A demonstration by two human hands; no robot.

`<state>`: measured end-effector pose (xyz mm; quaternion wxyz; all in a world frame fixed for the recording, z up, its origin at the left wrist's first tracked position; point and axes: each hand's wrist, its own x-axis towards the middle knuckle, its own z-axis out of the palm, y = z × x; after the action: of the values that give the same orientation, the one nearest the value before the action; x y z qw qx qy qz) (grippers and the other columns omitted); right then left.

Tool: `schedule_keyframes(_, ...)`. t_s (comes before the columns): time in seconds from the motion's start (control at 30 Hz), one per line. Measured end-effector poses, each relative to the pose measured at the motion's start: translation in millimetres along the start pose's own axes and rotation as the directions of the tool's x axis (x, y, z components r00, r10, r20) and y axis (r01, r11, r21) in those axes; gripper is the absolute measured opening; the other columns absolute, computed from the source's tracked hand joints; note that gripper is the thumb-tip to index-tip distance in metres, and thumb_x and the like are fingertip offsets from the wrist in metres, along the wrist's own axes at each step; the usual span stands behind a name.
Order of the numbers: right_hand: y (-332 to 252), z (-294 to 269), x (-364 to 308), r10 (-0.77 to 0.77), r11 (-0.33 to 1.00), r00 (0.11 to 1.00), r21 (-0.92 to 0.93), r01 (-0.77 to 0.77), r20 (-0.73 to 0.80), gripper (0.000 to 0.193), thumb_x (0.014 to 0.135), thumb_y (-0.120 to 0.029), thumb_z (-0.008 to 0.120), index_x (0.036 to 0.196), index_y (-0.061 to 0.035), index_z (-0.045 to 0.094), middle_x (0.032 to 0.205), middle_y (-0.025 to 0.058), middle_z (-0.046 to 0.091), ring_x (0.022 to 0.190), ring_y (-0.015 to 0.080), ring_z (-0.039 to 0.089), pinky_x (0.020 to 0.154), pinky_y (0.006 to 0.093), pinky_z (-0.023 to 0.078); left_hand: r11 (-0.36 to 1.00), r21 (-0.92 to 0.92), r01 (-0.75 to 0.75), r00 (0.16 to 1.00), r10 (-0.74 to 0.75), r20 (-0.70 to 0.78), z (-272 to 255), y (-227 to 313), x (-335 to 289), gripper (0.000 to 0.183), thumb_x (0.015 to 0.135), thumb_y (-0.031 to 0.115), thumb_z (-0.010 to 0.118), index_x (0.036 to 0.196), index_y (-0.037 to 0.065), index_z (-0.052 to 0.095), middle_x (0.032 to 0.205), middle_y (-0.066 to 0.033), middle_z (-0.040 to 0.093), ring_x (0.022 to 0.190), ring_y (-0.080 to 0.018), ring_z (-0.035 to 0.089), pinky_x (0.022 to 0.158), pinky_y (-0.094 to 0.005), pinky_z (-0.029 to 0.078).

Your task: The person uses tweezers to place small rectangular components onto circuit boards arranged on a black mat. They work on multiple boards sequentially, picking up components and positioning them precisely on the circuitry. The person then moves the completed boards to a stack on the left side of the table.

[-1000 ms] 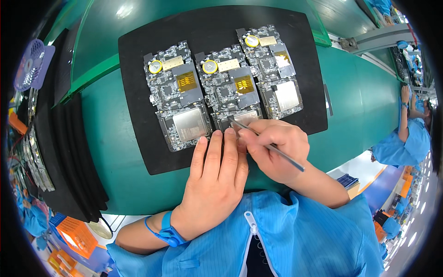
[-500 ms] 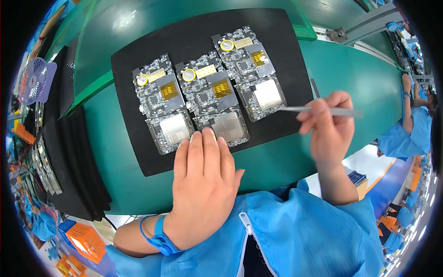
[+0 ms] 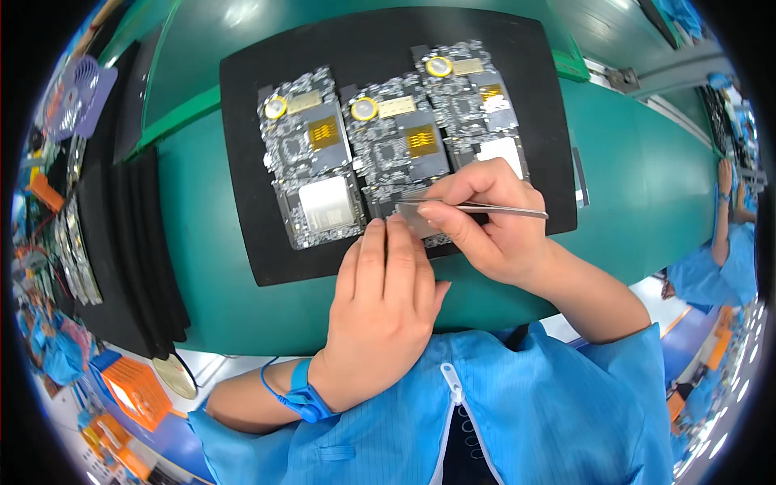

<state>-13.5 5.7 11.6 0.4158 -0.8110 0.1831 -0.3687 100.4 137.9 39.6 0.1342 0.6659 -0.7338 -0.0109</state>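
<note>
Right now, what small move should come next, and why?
Perhaps the right hand should gently lower the slim, silver metal tweezers: their tips are over the middle dark rectangular circuit board, though contact is unclear, and the left hand rests at its near end.

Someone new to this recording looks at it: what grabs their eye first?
Probably the three circuit boards side by side on the black mat, each with a yellow-rimmed round cell near its far end. Then the right hand, holding metal tweezers over the middle board's near end, and the left hand, fingertips by that end.
</note>
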Motion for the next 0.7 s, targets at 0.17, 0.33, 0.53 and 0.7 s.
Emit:
schedule_keyframes(0.17,11.9,7.3,-6.6,-0.136,0.991,0.990,-0.018,0.136,-0.042,0.026,0.078,-0.006,0.075,0.090,-0.0010,0.053,0.076,0.0079,0.066,0.062,0.0159,0.067,0.053,0.0247,0.052,1.000,0.015,0.005,0.998,-0.005,-0.058,9.7,-0.7,-5.9,0.052,0.070,0.023,0.070,0.107,-0.012,0.058,0.116,-0.0259,0.054,0.107,-0.0385,0.053,0.088,-0.0448,0.047)
schedule_keyframes(0.33,7.9,2.8,-6.2,-0.244,0.952,0.966,-0.168,0.255,0.083,0.025,0.077,-0.003,0.075,0.090,-0.0019,0.054,0.076,0.0088,0.066,0.057,0.0186,0.064,0.049,0.0250,0.048,0.999,0.032,-0.017,0.998,0.019,-0.063,10.5,-4.3,-7.9,0.048,0.073,0.022,0.066,0.105,-0.013,0.059,0.115,-0.0266,0.055,0.107,-0.0384,0.054,0.088,-0.0445,0.047)
schedule_keyframes(0.53,-8.9,-13.4,-11.5,-0.058,0.992,0.998,0.115,0.057,0.012,0.026,0.084,0.000,0.067,0.095,-0.0011,0.044,0.081,0.0165,0.065,0.062,0.0169,0.064,0.054,0.0251,0.051,0.998,0.060,-0.010,1.000,0.010,0.014,1.1,-2.8,-4.9,0.049,0.073,0.023,0.066,0.106,-0.012,0.059,0.116,-0.0261,0.054,0.110,-0.0380,0.052,0.092,-0.0452,0.045)
schedule_keyframes(0.7,-14.2,-77.6,-12.4,0.273,0.942,0.892,0.289,-0.172,-0.359,0.020,0.095,-0.012,0.056,0.100,-0.0014,0.039,0.080,0.0191,0.063,0.061,0.0165,0.062,0.054,0.0259,0.052,0.994,0.072,-0.080,0.990,0.071,0.119,-16.4,8.9,16.9,0.052,0.072,0.024,0.067,0.109,-0.011,0.058,0.116,-0.0244,0.055,0.112,-0.0368,0.051,0.097,-0.0462,0.041)
